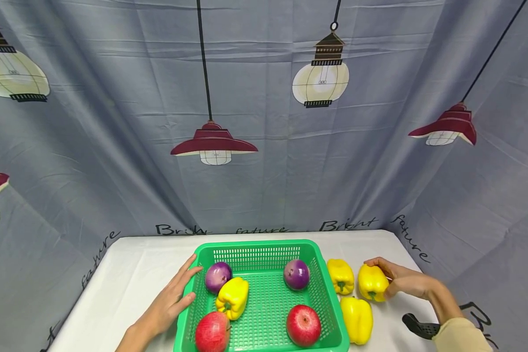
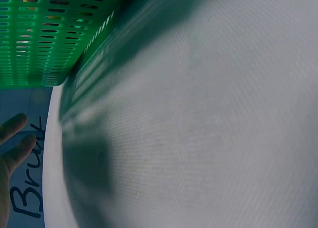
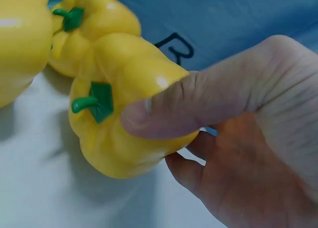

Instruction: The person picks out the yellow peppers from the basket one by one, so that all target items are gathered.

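Observation:
My right hand (image 1: 407,281) grips a yellow bell pepper (image 1: 372,282) to the right of the green basket (image 1: 264,243). In the right wrist view, the thumb (image 3: 174,106) lies on the side of this bell pepper (image 3: 126,71) near its green stem, with fingers curled behind it. Two more yellow bell peppers, one at the back (image 1: 340,276) and one at the front (image 1: 357,320), stand between it and the basket. My left hand (image 1: 165,305) is beside the basket's left wall, fingers spread and fairly straight; whether they touch the rim I cannot tell.
Inside the basket are a yellow bell pepper (image 1: 232,298), two purple round fruits, left (image 1: 218,277) and right (image 1: 297,274), and two red fruits, left (image 1: 212,332) and right (image 1: 303,325). A grey curtain (image 1: 264,195) hangs behind the white table (image 1: 127,274).

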Demonstrator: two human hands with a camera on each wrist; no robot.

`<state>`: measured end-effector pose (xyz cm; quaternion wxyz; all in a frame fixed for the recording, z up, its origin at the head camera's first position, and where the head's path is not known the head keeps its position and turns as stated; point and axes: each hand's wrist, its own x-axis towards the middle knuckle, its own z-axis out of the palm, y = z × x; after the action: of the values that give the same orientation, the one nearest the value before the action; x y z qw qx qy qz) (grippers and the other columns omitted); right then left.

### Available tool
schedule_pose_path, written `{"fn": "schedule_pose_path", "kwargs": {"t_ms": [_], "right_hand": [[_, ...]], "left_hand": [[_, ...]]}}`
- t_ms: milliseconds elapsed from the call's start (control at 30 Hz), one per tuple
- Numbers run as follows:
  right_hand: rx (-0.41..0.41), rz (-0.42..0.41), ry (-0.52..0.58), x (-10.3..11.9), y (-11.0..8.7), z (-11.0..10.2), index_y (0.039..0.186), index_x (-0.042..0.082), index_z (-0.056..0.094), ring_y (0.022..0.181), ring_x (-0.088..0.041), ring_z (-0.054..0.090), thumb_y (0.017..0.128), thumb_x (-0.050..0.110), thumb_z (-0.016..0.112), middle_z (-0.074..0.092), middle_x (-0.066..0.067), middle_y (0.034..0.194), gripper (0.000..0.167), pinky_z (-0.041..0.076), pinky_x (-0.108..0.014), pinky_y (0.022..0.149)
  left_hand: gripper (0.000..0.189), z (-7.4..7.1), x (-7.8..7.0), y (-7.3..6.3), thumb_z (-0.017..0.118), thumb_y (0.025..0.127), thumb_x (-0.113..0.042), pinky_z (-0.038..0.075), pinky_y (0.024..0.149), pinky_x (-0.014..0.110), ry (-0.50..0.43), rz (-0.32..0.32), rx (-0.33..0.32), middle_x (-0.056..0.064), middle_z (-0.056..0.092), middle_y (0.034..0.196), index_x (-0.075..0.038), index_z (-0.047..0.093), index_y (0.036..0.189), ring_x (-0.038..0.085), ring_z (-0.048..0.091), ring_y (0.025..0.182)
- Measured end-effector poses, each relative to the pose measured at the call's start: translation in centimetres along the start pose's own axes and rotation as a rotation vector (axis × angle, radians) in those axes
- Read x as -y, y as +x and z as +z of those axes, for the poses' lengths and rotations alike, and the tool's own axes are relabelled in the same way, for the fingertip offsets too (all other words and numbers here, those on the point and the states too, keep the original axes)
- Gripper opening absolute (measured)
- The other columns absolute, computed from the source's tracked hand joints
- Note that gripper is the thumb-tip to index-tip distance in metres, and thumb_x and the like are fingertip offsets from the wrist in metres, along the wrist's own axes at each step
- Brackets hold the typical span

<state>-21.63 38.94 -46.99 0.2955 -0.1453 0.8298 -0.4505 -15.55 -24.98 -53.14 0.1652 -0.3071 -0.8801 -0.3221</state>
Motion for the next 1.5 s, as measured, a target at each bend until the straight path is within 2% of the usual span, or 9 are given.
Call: {"fn": "schedule_pose_path", "kwargs": {"t_ms": [167, 333, 733, 1067, 1200, 1367, 1500], "right_hand": [[-0.027, 0.016, 0.021, -0.8, 0.5, 0.3, 0.143, 0.0, 0.037, 0.135, -0.043, 0.03, 0.063, 0.0, 0.068, 0.031, -0.028, 0.152, 0.085, 0.025, -0.068, 0.106], [-0.075, -0.005, 0.001, -1.1, 0.8, 0.3, 0.134, -0.002, 0.042, 0.141, -0.054, 0.02, 0.06, -0.007, 0.063, 0.022, -0.033, 0.158, 0.077, 0.018, -0.074, 0.107], [-0.187, -0.081, -0.042, -1.2, 1.6, 1.1, 0.129, -0.002, 0.049, 0.143, -0.059, 0.012, 0.068, -0.011, 0.06, 0.018, -0.035, 0.159, 0.063, 0.014, -0.076, 0.107], [-0.207, -0.094, -0.05, -1.4, 1.6, 1.4, 0.133, -0.002, 0.05, 0.143, -0.059, 0.012, 0.069, -0.009, 0.062, 0.021, -0.035, 0.158, 0.065, 0.013, -0.077, 0.107], [-0.197, -0.101, -0.047, -1.4, 1.4, 1.4, 0.144, -0.007, 0.043, 0.143, -0.059, 0.011, 0.07, -0.009, 0.063, 0.021, -0.036, 0.157, 0.077, 0.011, -0.076, 0.107], [-0.178, -0.075, -0.026, -1.1, 0.9, 1.3, 0.157, -0.005, 0.021, 0.144, -0.059, 0.002, 0.071, -0.006, 0.063, 0.012, -0.035, 0.161, 0.096, 0.008, -0.077, 0.106], [-0.249, -0.03, -0.041, -0.6, 0.5, 0.9, 0.16, 0.0, 0.01, 0.143, -0.061, 0.0, 0.085, 0.008, 0.066, 0.003, -0.033, 0.162, 0.094, 0.01, -0.078, 0.104]], "left_hand": [[0.058, -0.1, 0.0, 0.1, 0.059, 0.093, -0.013, 0.041, 0.096, 0.068, -0.017, -0.004, 0.006, 0.014, 0.023, 0.165, -0.01, 0.046, 0.149, 0.026, 0.029, 0.148], [0.058, -0.1, 0.0, 0.2, 0.058, 0.093, -0.014, 0.041, 0.096, 0.069, -0.028, -0.016, 0.019, 0.014, 0.022, 0.165, -0.01, 0.045, 0.15, 0.028, 0.028, 0.148], [0.057, -0.1, 0.1, 0.2, 0.058, 0.094, -0.015, 0.042, 0.097, 0.066, -0.011, -0.013, 0.012, 0.013, 0.022, 0.165, -0.01, 0.045, 0.149, 0.025, 0.029, 0.148], [0.058, -0.1, 0.0, 0.1, 0.058, 0.093, -0.014, 0.041, 0.097, 0.067, -0.014, -0.012, 0.005, 0.014, 0.022, 0.165, -0.01, 0.045, 0.15, 0.025, 0.028, 0.149], [0.058, 0.1, 0.1, 0.1, 0.058, 0.093, -0.013, 0.041, 0.096, 0.068, -0.022, -0.011, 0.001, 0.014, 0.022, 0.165, -0.01, 0.046, 0.149, 0.025, 0.028, 0.149], [0.058, 0.2, 0.0, 0.0, 0.058, 0.092, -0.012, 0.042, 0.096, 0.068, -0.02, -0.008, -0.005, 0.014, 0.023, 0.165, -0.01, 0.046, 0.149, 0.024, 0.028, 0.149], [0.057, 0.2, 0.0, -0.1, 0.057, 0.094, -0.014, 0.042, 0.095, 0.068, -0.021, -0.001, -0.007, 0.015, 0.023, 0.165, -0.009, 0.046, 0.149, 0.024, 0.028, 0.149]]}}
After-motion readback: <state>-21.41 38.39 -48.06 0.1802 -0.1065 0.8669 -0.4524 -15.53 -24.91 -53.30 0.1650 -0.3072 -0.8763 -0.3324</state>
